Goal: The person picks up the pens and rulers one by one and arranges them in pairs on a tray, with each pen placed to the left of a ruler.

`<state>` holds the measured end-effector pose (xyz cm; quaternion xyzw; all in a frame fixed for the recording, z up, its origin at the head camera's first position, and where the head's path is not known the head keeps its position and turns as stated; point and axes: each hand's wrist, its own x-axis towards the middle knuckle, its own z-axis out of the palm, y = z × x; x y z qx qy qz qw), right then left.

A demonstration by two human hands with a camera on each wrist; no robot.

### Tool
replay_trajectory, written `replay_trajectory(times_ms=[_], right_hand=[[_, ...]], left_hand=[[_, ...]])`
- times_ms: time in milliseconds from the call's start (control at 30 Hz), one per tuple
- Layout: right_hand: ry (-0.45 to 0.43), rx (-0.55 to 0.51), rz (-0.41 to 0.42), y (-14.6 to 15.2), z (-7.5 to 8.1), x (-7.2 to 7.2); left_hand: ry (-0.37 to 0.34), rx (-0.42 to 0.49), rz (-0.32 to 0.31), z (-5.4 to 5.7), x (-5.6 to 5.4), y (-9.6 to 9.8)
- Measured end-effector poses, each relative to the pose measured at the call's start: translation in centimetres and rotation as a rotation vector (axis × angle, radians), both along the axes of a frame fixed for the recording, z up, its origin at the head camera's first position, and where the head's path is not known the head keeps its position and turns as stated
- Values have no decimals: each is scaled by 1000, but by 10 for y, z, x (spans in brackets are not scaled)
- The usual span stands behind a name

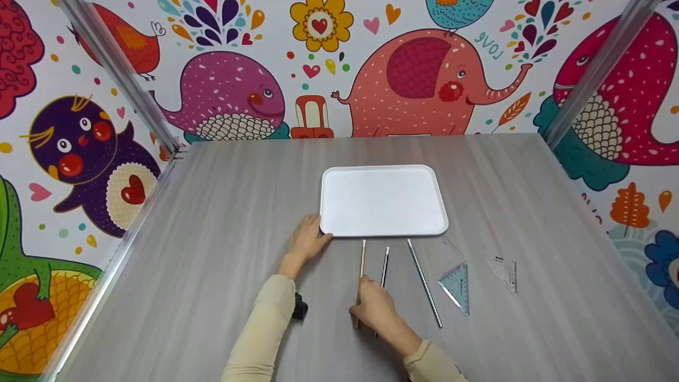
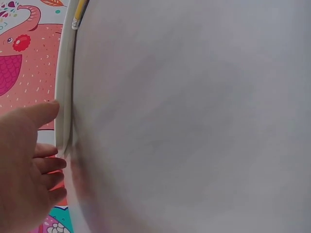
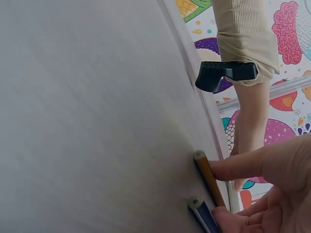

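Observation:
In the head view my left hand (image 1: 306,240) rests at the near left corner of a white rectangular tray (image 1: 384,201), thumb on its near edge and fingers along its left side. My right hand (image 1: 375,305) pinches a yellow pencil (image 1: 363,260), which lies lengthwise in front of the tray. The right wrist view has thumb and finger at either side of that yellow pencil (image 3: 209,177), near its end. Close beside it, a dark blue pencil (image 3: 204,214) lies partly hidden by the right hand.
Right of the hands lies a teal pencil (image 1: 424,284). Beyond it are a bluish set square (image 1: 457,289), a faint clear plastic piece (image 1: 453,249) and a clear set square (image 1: 506,273). Patterned panels (image 1: 318,69) and metal posts (image 1: 599,74) border the grey table (image 1: 223,212).

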<state>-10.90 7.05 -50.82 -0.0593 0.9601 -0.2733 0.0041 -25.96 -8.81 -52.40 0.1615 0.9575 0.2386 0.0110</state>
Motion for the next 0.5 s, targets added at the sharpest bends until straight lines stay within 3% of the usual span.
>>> replay_trajectory(times_ms=[500], right_hand=[[27,-64,-31,-5,-5,6]], left_hand=[[41,21,-13,-1,-1,0]])
